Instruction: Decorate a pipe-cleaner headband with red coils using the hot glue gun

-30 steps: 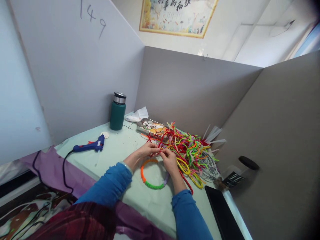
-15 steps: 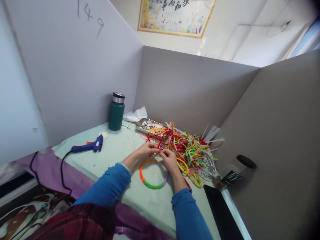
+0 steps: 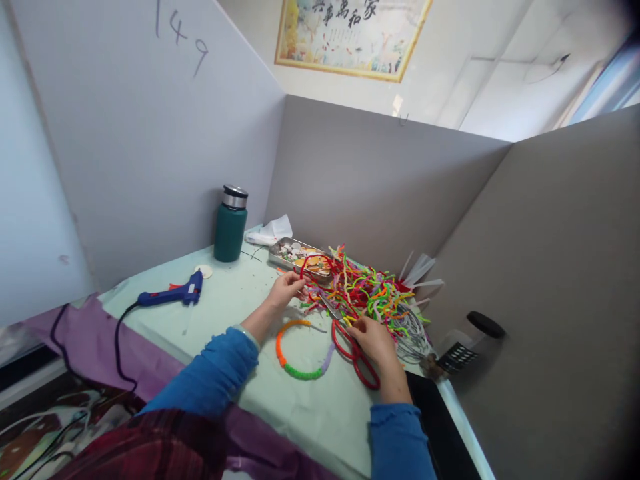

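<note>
My left hand (image 3: pixel 286 288) pinches one end of a red pipe cleaner (image 3: pixel 314 261) that arches toward the far edge of the counter (image 3: pixel 240 300); my right hand (image 3: pixel 376 341) rests on the red-handled scissors (image 3: pixel 356 355) near the right edge, fingers curled on the handles, though I cannot tell if they are gripped; I judge this the cutting step, so the next move calls for lifting the blades to the strand; the multicoloured ring (image 3: pixel 299 350) lies between my arms; beyond, the pipe cleaner heap (image 3: pixel 373 293); the left partition (image 3: pixel 125 133) reads "149"; a framed picture (image 3: pixel 350 33) bears Chinese characters.
</note>
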The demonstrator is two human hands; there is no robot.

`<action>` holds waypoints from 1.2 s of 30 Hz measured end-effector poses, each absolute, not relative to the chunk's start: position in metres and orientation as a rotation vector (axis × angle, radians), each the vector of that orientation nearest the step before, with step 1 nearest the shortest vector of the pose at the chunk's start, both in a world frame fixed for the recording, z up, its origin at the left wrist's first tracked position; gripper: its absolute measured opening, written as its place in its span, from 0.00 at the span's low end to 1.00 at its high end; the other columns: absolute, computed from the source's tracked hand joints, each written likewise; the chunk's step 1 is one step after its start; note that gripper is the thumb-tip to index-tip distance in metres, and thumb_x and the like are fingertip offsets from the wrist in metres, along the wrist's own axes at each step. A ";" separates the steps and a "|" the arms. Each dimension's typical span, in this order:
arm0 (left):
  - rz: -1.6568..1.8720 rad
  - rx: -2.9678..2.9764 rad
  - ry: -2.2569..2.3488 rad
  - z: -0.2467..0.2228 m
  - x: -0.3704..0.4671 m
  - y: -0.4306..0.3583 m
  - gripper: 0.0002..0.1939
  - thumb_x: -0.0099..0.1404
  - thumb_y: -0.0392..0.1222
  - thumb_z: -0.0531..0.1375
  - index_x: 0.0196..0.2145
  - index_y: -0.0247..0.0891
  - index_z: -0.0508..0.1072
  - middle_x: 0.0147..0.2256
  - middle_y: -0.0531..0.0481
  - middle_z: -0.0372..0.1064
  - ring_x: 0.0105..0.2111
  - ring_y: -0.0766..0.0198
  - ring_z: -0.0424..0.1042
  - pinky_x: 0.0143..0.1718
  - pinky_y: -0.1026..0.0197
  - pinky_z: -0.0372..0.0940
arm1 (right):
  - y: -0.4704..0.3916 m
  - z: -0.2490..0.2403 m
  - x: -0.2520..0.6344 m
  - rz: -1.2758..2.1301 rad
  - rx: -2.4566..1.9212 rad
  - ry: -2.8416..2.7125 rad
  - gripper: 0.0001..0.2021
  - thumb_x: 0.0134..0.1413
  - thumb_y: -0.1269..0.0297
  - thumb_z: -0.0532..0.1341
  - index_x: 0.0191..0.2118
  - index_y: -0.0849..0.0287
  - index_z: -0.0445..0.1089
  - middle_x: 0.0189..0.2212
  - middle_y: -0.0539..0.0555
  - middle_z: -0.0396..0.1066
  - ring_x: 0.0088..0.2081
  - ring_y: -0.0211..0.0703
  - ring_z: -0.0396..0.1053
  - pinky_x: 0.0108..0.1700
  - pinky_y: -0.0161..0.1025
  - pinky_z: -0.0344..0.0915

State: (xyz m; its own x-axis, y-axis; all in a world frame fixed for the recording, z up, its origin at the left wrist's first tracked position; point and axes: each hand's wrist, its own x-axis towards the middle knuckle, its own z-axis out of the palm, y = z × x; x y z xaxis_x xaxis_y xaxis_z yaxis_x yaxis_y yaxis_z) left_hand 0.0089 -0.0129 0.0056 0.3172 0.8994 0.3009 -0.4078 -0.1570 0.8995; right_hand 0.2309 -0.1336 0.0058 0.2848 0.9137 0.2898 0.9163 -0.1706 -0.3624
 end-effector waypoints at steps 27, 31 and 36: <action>1.122 0.672 0.526 -0.003 0.005 0.001 0.02 0.57 0.31 0.60 0.31 0.29 0.72 0.30 0.43 0.75 0.30 0.63 0.75 0.35 0.63 0.70 | -0.125 -0.001 0.185 -0.040 -1.589 -1.837 0.21 0.48 0.55 0.61 0.50 0.52 0.68 0.43 0.55 0.70 0.41 0.46 0.69 0.45 0.41 0.63; 1.115 0.658 0.507 -0.001 0.004 0.000 0.04 0.57 0.32 0.61 0.32 0.31 0.73 0.31 0.44 0.75 0.30 0.63 0.75 0.37 0.62 0.70 | -0.124 -0.007 0.182 -0.149 -1.633 -1.832 0.20 0.49 0.57 0.60 0.50 0.51 0.67 0.42 0.55 0.70 0.38 0.44 0.69 0.42 0.38 0.63; 1.108 0.608 0.531 -0.001 0.003 0.000 0.03 0.56 0.33 0.61 0.31 0.32 0.72 0.31 0.45 0.75 0.31 0.64 0.75 0.35 0.64 0.70 | -0.123 -0.008 0.181 -0.237 -1.685 -1.814 0.20 0.50 0.57 0.59 0.50 0.52 0.66 0.42 0.54 0.70 0.40 0.44 0.69 0.42 0.38 0.62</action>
